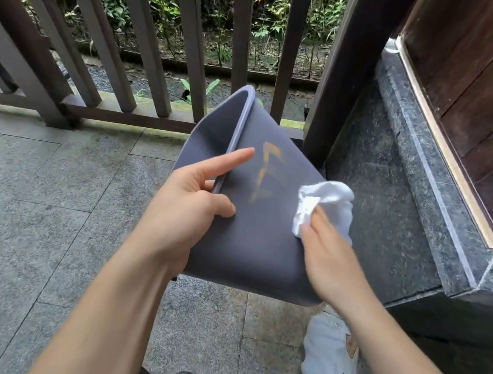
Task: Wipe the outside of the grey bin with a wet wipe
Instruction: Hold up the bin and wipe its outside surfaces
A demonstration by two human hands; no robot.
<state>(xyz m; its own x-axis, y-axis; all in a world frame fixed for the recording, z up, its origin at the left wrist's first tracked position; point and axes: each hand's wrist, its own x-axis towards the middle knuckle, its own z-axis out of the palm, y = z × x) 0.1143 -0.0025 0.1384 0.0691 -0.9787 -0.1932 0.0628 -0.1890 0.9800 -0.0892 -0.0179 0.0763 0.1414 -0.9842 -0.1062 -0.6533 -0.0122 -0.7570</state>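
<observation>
From my head camera, I hold the grey bin (253, 218) tipped on its side in the air above the paving, so its outer wall faces up at me. My left hand (193, 202) clamps the rim, thumb on the outside, forefinger stretched along the edge to steady it. My right hand (330, 256) pinches a bunched wet wipe (326, 206) against the wall, just beside the orange smear (267, 174), probably the next patch to scrub.
</observation>
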